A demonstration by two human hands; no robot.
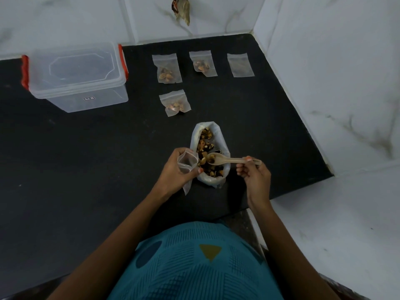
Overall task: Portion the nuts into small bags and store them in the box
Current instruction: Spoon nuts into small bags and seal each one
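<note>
the left hand (176, 167) pinches an open small bag (186, 162) beside the big nut bag (211, 151), the right hand (255, 173) grips a nut-loaded spoon (229, 159) over it, three filled bags (175, 103) and the lidded box (78, 75) farther back on the black counter (86, 159).

The worktop (86, 161) is black and matt. The box (79, 77) is clear, shiny plastic. The small bags (167, 68) are thin, see-through plastic. The spoon (227, 159) looks like pale, smooth wood. The walls (335, 61) are glossy marbled tile.
</note>
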